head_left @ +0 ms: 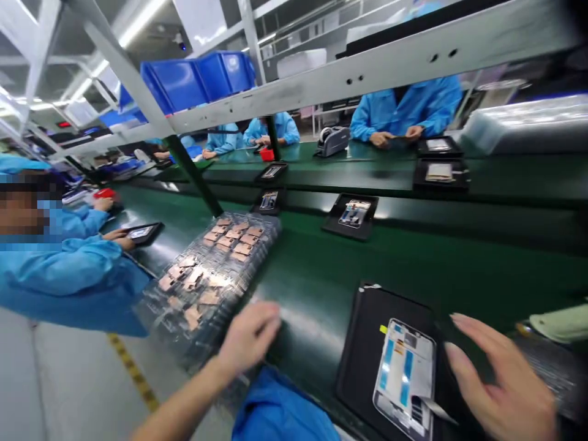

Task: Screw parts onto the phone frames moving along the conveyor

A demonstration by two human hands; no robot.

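Note:
My left hand [252,335] hangs over the bench edge, right of a clear plastic tray [261,254] of copper-coloured pieces [225,241]. Its fingers curl in loosely, and nothing shows in them. At the lower right, my right hand [508,376] is open, thumb and fingers apart, beside a black tray [367,343]. Inside that tray lies a phone housing [407,373] with blue strips and a small yellow tab on its upper left side. A loose flex strip [436,409] sticks out over the housing's lower right part.
More black trays with phone parts [353,215] stand along the green bench [298,275]. At left a co-worker in blue [78,275] holds another tray [146,233]. A metal shelf beam [298,92] crosses above. A tape dispenser [332,141] sits at the back.

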